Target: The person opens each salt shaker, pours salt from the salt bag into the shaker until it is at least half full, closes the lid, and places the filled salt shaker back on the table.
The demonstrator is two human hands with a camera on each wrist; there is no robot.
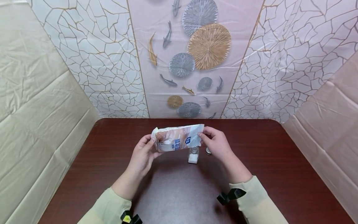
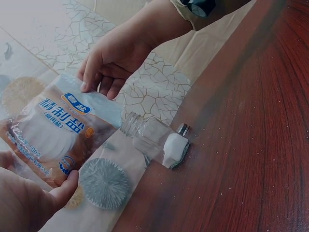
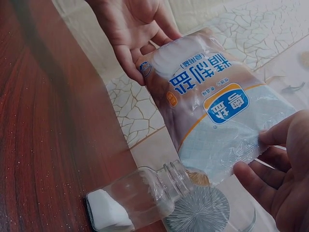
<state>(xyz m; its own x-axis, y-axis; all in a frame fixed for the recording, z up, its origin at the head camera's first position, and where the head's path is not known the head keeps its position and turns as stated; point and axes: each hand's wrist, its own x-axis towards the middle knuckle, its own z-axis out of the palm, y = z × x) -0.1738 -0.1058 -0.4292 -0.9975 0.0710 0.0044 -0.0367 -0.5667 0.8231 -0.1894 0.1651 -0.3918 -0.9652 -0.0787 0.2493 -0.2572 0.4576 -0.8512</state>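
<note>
A bag of salt [image 1: 179,138] with blue lettering is held up level over the table by both hands. My left hand [image 1: 143,155] grips its bottom end, thumb on the front face. At the pale top end, my right hand [image 1: 219,144] pinches the edge between thumb and fingers. Just below and behind that end stands an open glass jar [image 3: 145,193], upright on the table, with a mound of white salt [image 2: 175,149] at its bottom. The bag's end partly covers the jar's mouth in the head view.
A small metal lid [image 1: 208,151] lies on the table just right of the jar. White grains are scattered over the dark red wooden table [image 2: 241,145]. Patterned cloth [image 1: 181,56] hangs behind the table's far edge, with plain beige cloth [image 1: 30,112] at the sides.
</note>
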